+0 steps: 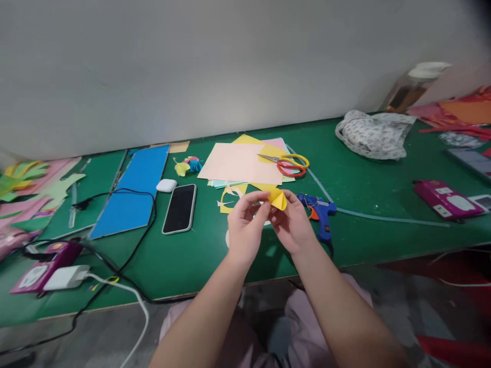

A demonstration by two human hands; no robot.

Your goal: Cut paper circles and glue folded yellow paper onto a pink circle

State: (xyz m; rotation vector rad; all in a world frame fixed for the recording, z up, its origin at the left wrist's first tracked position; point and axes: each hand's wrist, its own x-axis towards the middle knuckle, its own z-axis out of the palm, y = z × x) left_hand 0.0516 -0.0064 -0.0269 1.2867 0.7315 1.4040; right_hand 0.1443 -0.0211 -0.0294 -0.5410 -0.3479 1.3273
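Observation:
Between both sets of fingertips is a folded piece of yellow paper (pixel 277 199), held above the table's near part. My left hand (pixel 248 220) pinches its left side, and my right hand (pixel 293 222) grips it from the right and below. Just behind the hands lie yellow and pale paper offcuts (pixel 227 204). Scissors (pixel 289 162) with one yellow and one red handle rest on a stack of coloured paper (pixel 233 161). A blue glue gun (pixel 324 217) lies right beside my right hand, partly hidden by it.
On the green table (pixel 207 266), a phone (pixel 180 209), a white earbud case (pixel 166 185) and small folded paper pieces (pixel 187 166) lie left. Cables cross around a purple power strip (pixel 49 266). A patterned cloth (pixel 374 134) and another purple power strip (pixel 445 199) are right.

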